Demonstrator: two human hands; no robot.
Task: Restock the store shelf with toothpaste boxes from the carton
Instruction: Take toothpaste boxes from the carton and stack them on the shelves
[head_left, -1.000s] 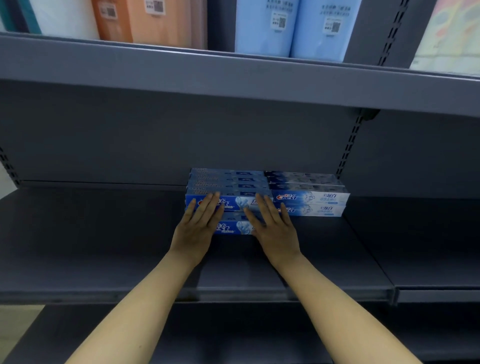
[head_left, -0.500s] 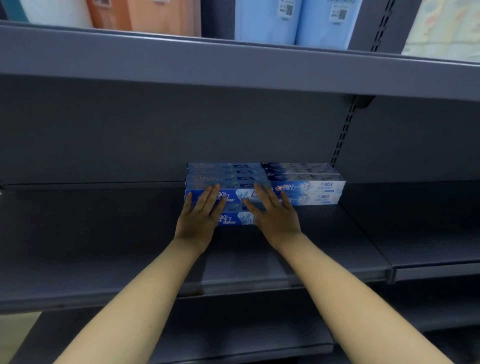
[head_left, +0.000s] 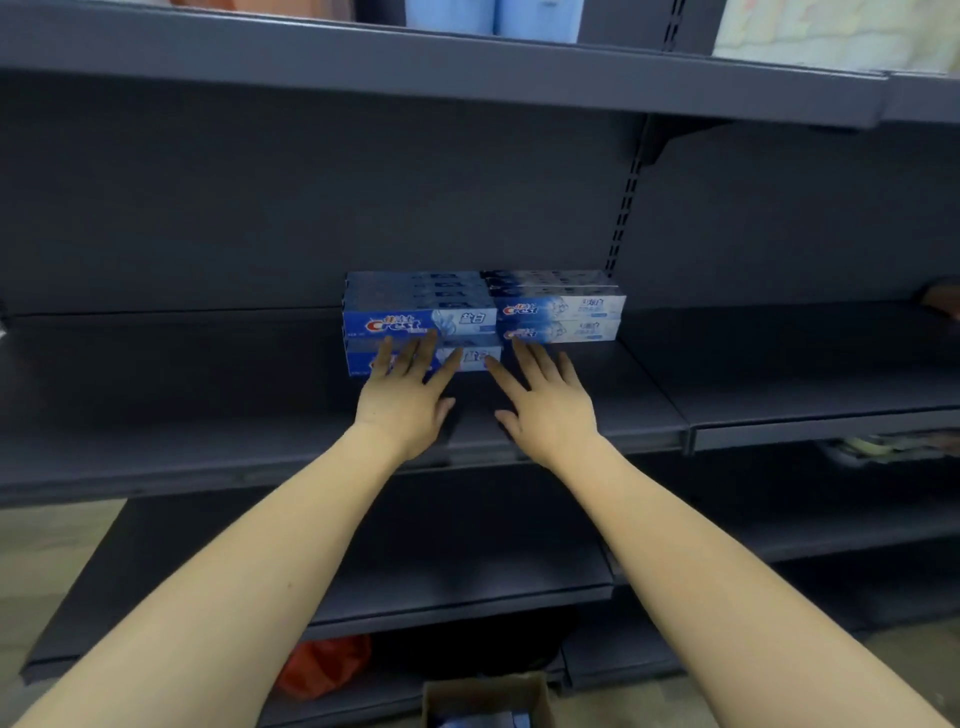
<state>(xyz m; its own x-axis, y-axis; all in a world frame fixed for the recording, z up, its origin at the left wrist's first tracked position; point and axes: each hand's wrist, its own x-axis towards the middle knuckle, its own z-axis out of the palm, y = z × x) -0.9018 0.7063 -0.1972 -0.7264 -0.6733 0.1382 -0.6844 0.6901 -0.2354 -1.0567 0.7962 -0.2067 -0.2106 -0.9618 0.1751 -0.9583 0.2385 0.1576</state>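
Two stacks of blue-and-white toothpaste boxes stand side by side on the dark grey shelf (head_left: 208, 405). The left stack (head_left: 421, 322) is darker blue, and its lowest box (head_left: 467, 358) sticks out slightly forward. The right stack (head_left: 561, 312) is paler. My left hand (head_left: 402, 400) lies flat with straight fingers touching the front of the lowest left box. Just in front of the right stack, my right hand (head_left: 545, 405) is spread flat, its forefinger near the end of that same box. The cardboard carton (head_left: 488, 696) sits on the floor at the bottom edge, with blue boxes inside.
An upper shelf (head_left: 467, 67) overhangs the stacks, carrying light blue packs (head_left: 493, 18). A slotted upright (head_left: 626, 208) rises behind the right stack. Lower shelves (head_left: 415, 561) jut out beneath. A red bag (head_left: 322, 665) lies under the bottom shelf beside the carton.
Both hands have slid back a little from the stacks, uncovering the printed front of the upper left box. The view has tilted downward, bringing the lower shelves and the carton into sight.
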